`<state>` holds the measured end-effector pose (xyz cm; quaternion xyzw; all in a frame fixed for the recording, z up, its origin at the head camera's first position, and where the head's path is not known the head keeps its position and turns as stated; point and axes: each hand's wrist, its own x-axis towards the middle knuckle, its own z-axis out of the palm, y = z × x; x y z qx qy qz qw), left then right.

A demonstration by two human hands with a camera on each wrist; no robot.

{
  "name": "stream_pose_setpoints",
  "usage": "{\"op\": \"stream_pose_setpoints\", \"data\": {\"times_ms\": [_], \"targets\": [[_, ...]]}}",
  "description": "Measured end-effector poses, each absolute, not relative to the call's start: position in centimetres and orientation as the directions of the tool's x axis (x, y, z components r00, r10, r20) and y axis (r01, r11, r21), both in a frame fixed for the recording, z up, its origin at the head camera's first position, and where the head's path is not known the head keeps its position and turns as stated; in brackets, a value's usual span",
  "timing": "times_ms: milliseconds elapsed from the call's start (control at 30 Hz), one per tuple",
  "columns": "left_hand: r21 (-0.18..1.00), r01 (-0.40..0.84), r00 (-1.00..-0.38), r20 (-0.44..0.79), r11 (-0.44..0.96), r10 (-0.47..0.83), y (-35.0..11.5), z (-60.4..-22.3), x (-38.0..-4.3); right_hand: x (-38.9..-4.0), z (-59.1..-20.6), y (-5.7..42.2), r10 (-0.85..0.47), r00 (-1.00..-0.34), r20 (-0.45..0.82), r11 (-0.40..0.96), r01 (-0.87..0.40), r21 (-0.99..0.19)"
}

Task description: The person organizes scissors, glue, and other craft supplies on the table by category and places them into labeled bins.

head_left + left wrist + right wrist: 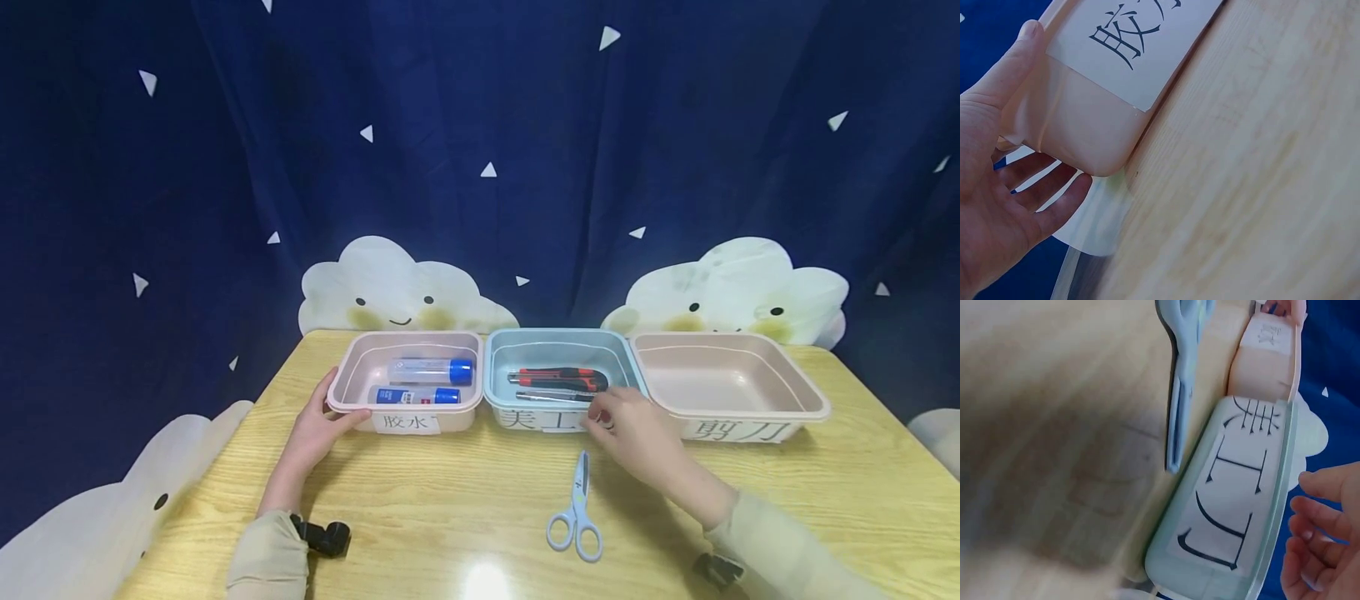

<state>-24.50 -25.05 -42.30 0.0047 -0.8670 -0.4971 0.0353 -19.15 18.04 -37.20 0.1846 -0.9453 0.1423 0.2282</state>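
My left hand (318,427) grips the near left corner of a pink bin (465,427), thumb along the front rim, fingers against its side. Two blue-capped glue bottles (423,371) lie in that bin. Over the front right edge of the blue bin (517,336) is my right hand (637,433); its fingers (1319,519) are loosely bent with nothing seen between them. Inside the blue bin lie a red-and-black utility knife (558,377) and a slim silver one (547,396), its right end hidden by the hand. Light-blue scissors (578,508) lie on the table, blades pointing toward the bins.
A second pink bin (720,379) stands at the right end of the row, with no items seen inside. Each bin carries a paper label on its front. Behind the wooden table (450,500) hangs a dark blue curtain (480,100) with white clouds and triangles.
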Motion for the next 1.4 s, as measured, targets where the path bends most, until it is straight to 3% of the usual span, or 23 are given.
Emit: {"op": "stream_pose_setpoints", "data": {"times_ms": [100, 300, 567, 1000, 1400], "targets": [[0.867, 0.035, -0.997, 0.064, 0.497, -0.041, -25.1, -42.4, -24.5, -18.5, -37.8, 17.8, -0.286, -0.852, 0.438, 0.895, -0.401, -0.195], [0.869, 0.038, -0.997, 0.063, 0.494, -0.034, -25.0, -42.5, -24.4, -17.2, -39.1, 17.1, -0.251, -0.943, 0.22, 0.911, -0.307, -0.275], [0.871, 0.037, -0.997, 0.062, 0.49, -0.036, -25.2, -42.7, -24.4, -16.2, -40.5, 16.3, -0.196, -0.979, 0.05, 0.93, -0.202, -0.309], [0.869, 0.052, -0.996, 0.08, 0.492, -0.037, -25.3, -42.8, -24.7, -16.4, -41.2, 16.4, -0.191, -0.981, -0.017, 0.941, -0.178, -0.288], [0.864, 0.038, -0.997, 0.068, 0.503, -0.041, -25.1, -42.7, -24.7, -16.2, -40.6, 17.2, -0.283, -0.958, -0.037, 0.913, -0.258, -0.315]]}}
